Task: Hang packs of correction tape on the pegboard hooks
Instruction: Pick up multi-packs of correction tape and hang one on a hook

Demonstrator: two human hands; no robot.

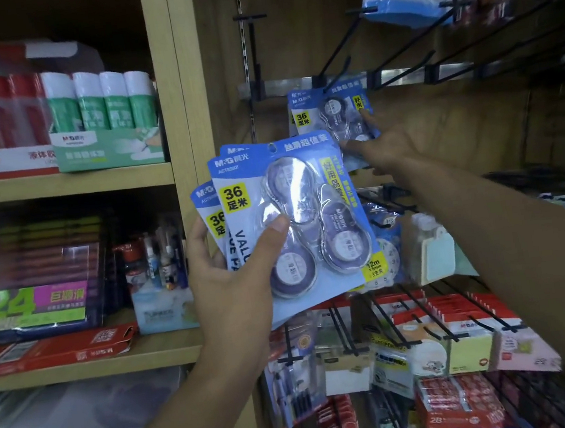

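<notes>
Correction tape packs held before the pegboard

A fan of packs (286,227) is gripped by the left hand (232,277); another pack (331,115), hung on a hook (337,64), is pinched at its lower edge by the right hand (386,147).

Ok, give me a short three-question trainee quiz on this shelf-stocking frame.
1. True or false: the left hand holds more than one blue pack.
2. Which hand touches the hung pack?
3. The green-capped glue sticks sit: A) on the wooden shelf, B) on a hook.

Key: 1 true; 2 the right hand; 3 A.
</notes>
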